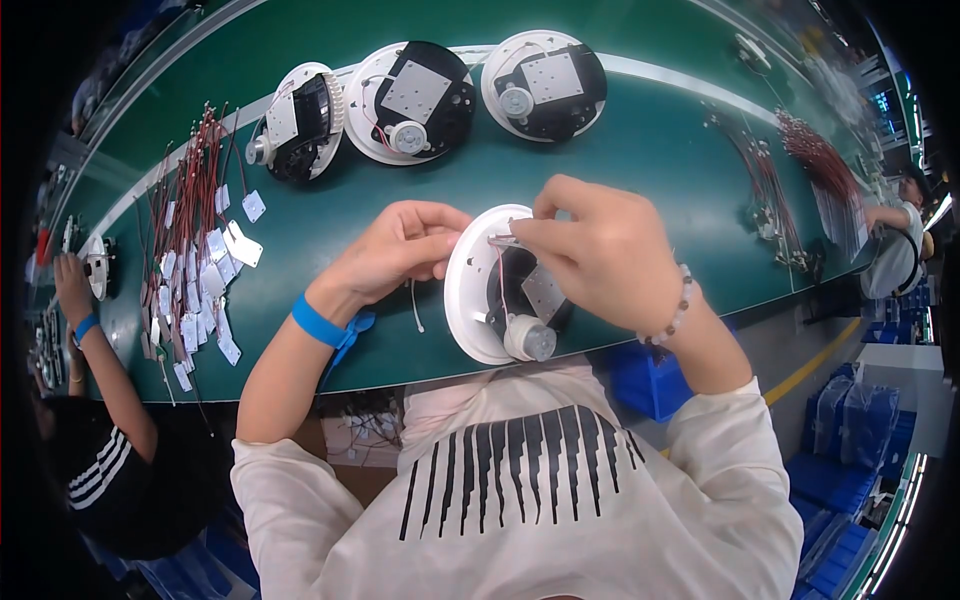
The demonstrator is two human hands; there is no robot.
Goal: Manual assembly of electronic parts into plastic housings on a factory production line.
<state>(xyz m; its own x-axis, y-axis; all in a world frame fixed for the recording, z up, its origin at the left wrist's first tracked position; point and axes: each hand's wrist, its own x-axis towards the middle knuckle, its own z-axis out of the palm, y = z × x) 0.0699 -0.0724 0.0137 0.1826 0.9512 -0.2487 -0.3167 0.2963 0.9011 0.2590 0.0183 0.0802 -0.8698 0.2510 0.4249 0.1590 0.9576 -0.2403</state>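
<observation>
Close to the table's near edge, a round white housing (466,295) stands tilted on its side. Inside are a black part, a grey perforated plate (543,297) and a small silver motor (530,338) with a thin reddish wire. My left hand (410,245), a blue band on its wrist, grips the rim from the left; its fingertips are partly hidden behind the housing. My right hand (605,250), wearing a bead bracelet, reaches over the upper part. Its thumb and forefinger pinch at the wire end near the rim; the exact contact is partly covered by the fingers.
Three similar round units (415,95) line the far side of the green table (640,170). Red wires with white tags (205,270) lie at left, and more wire bundles (820,165) at right. A blue bin (648,380) sits below the edge. People work at both sides.
</observation>
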